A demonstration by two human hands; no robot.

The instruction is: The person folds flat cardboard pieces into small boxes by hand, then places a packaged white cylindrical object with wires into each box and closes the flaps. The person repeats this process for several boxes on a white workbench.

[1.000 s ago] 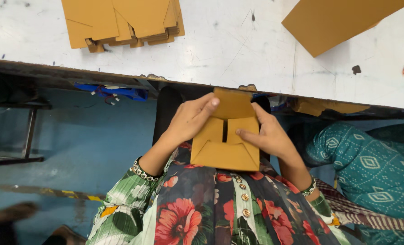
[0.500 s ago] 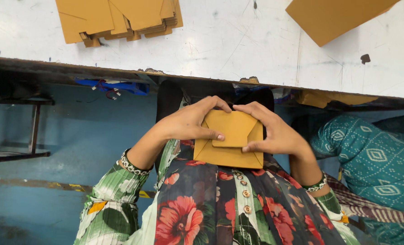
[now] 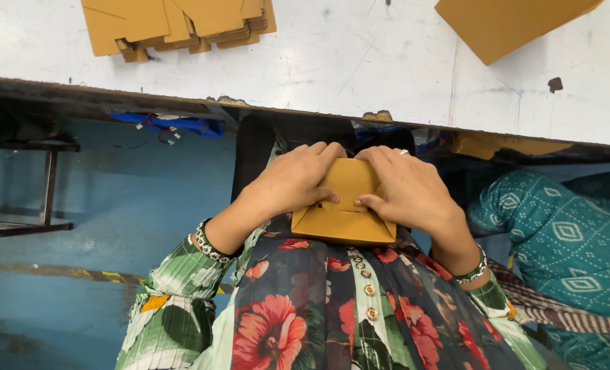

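Hands pressed together over a folded brown cardboard piece [image 3: 343, 205] in the lap: the left hand [image 3: 293, 181] and right hand [image 3: 404, 188] each kept a closed grip on its flaps, below the white surface [image 3: 360, 62] carrying stacked cardboard blanks [image 3: 175, 24].

There is one view only, from a camera worn on the person's head. It looks steeply down over the chest and lap, so the floral dress [image 3: 332, 308] fills the bottom of the frame and the left hand [image 3: 288, 181] and right hand [image 3: 408, 188] sit near the centre, close to the lens. Beyond the hands, toward the top of the frame, runs the white table [image 3: 360, 62], seen from above with its near edge crossing the view. Below that edge the view reaches the blue floor [image 3: 113, 205], left of the hands.
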